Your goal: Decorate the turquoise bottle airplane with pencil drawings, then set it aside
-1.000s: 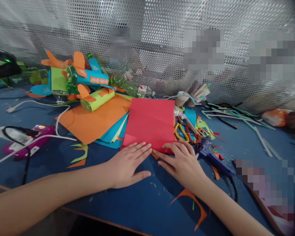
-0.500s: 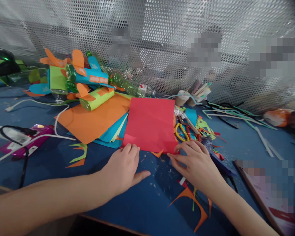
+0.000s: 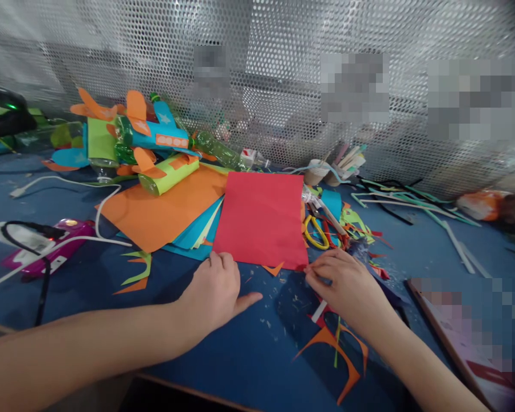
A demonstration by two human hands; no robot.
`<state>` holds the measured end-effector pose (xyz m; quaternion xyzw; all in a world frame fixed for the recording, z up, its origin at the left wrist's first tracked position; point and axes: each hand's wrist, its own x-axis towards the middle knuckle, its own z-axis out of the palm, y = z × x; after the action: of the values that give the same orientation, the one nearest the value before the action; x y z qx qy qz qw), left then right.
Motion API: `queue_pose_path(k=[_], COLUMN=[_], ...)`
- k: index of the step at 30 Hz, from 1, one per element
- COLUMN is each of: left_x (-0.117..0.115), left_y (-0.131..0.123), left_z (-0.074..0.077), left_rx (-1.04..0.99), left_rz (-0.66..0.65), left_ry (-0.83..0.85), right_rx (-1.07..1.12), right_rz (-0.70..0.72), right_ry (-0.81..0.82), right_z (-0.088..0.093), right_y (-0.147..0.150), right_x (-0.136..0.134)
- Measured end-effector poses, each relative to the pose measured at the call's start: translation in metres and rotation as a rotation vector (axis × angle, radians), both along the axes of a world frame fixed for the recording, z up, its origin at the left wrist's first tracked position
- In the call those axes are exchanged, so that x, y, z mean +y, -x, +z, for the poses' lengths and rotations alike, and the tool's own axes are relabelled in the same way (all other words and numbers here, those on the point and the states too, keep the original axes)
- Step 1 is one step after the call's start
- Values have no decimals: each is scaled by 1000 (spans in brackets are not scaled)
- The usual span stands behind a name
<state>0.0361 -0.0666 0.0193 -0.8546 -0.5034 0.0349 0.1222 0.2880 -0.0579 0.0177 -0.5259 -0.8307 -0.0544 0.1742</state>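
Observation:
A red sheet of paper (image 3: 264,220) lies flat on the blue table, partly over blue and pale sheets (image 3: 193,237). At its lower left corner is my left hand (image 3: 214,289), fingers curled and touching the edge, thumb stretched out to the right over the table. My right hand (image 3: 341,280) is at the lower right corner, with thumb and forefinger brought together on the paper. An orange scrap (image 3: 273,269) pokes out from under the near edge, between the hands.
Left stand an orange sheet (image 3: 167,206), paper-covered bottles (image 3: 154,134), cables and a purple power strip (image 3: 64,243). Yellow-handled scissors (image 3: 316,232), scraps and cups of sticks (image 3: 317,171) are at right. Orange scraps (image 3: 347,360) lie near my right forearm; a tablet-like object (image 3: 459,343) is beyond.
The folded-up flaps at the red paper's near corners now lie flat. My right hand has shifted slightly right, to the corner; my left hand has barely moved.

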Motion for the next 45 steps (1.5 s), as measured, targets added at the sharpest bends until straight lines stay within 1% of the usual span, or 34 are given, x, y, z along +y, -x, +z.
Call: queue_pose_path(k=[2, 4, 7, 9, 11, 14, 18, 24, 28, 33, 38, 42, 45], left_x=[-1, -1, -2, -1, 0, 0, -3, -1, -1, -3, -3, -5, -8], left_y=[-1, 0, 2, 4, 4, 4, 5, 4, 5, 10, 14, 15, 14], left_z=[-1, -1, 1, 3, 6, 8, 8, 8, 7, 12, 17, 19, 19], left_rx=[28, 60, 58, 23, 1, 14, 18, -60, -107, -21, -32, -65, -41], left_rz=[-20, -55, -77, -79, -77, -59, -30, 24, 16, -58, -35, -51, -54], left_ry=[-17, -22, 20, 47, 65, 81, 67, 51, 14, 108, 191, 207, 208], right_rx=[-1, 3, -57, -109, -128, -96, -21, 20, 45, 35, 74, 89, 100], right_rz=[1, 43, 172, 205, 197, 174, 159, 139, 120, 100, 92, 65, 48], right_ry=[-35, -56, -12, 25, 46, 33, -13, -31, -33, 41, 71, 81, 81], right_z=[-1, -1, -2, -3, -3, -1, 4, 8, 6, 4, 4, 4, 3], right_y=[4, 12, 26, 34, 38, 36, 27, 13, 7, 4, 5, 5, 5], right_x=[-1, -2, -4, -6, -7, -7, -5, -1, 1, 3, 3, 2, 2])
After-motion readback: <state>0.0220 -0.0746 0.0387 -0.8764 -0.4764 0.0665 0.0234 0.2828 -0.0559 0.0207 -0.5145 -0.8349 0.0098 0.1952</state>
